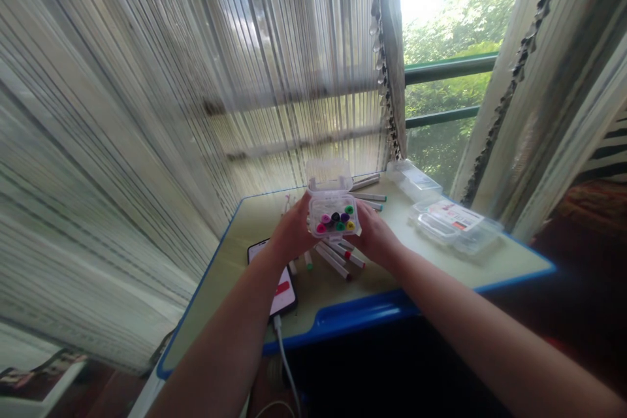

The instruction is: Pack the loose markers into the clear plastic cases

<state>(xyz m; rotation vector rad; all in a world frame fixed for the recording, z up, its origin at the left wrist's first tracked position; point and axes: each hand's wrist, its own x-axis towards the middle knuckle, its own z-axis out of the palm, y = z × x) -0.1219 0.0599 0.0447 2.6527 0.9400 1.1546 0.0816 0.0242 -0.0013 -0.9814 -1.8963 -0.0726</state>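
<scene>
Between both hands I hold a clear plastic marker case [334, 196], its lid [329, 176] flipped up at the back. Several markers [336, 217] stand inside, their pink, black, purple, green and yellow cap ends facing me. My left hand [292, 230] is closed against the case's left side, and my right hand [375, 233] grips its right side; the fingers are partly hidden behind it. Below and behind the case, loose white markers [333, 260] lie scattered on the table, some with red or green ends.
A phone [284, 290] with a white cable [279, 325] lies left on the blue-edged table [210, 300]. Two clear plastic box parts [416, 181] [455, 225] rest on the right. String curtains [294, 65] hang close behind the table, beside a window with a green railing [450, 68].
</scene>
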